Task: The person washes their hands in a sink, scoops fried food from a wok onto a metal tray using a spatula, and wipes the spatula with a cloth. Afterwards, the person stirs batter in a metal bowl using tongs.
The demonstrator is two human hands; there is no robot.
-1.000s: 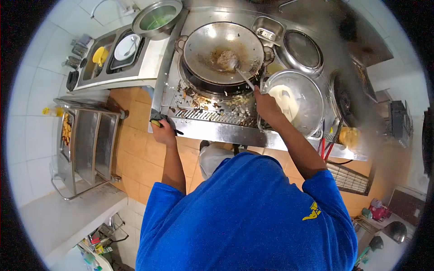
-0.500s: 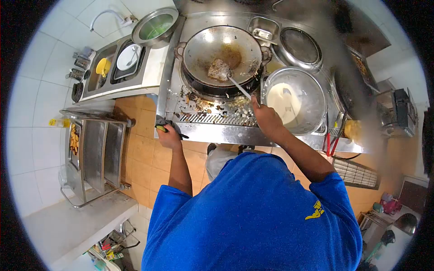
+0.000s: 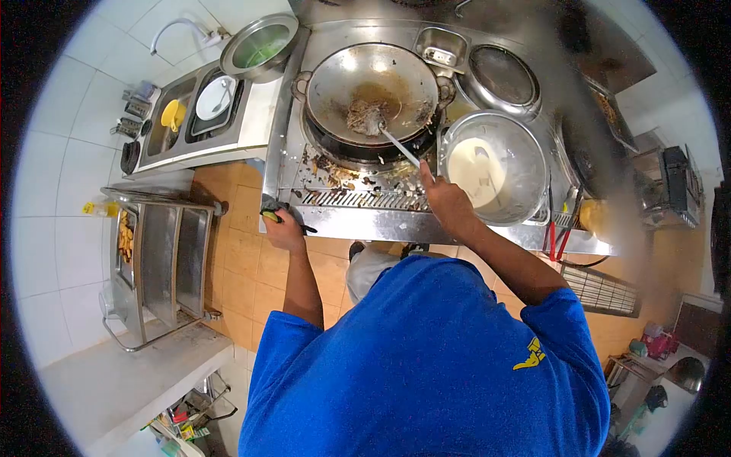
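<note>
My right hand (image 3: 451, 204) is closed round the pale handle of a long-handled wok spatula (image 3: 401, 147). Its head rests low in a large two-handled wok (image 3: 340, 73), against a small heap of brown, shredded-looking food (image 3: 364, 114). The wok sits on a burner, with oily brown residue inside. At the front left edge of the stove, my left hand (image 3: 286, 231) is closed on a dark thing with a yellow-green edge (image 3: 271, 213); its kind is unclear. A black tip pokes out beside the fingers. Right of the wok stands a metal bowl (image 3: 525, 171) holding creamy white liquid.
Food scraps (image 3: 335, 177) litter the stove top before the wok. Behind the bowl lie a round metal lid (image 3: 502, 80) and a small steel pan (image 3: 442, 47). At left are a sink (image 3: 161, 141), a large pot (image 3: 259, 47) and a trolley (image 3: 160, 259). Red-handled tongs (image 3: 562, 245) hang at right.
The spatula head has shifted slightly within the wok, and the food on it now lies lower and more spread out. My left hand stays in place.
</note>
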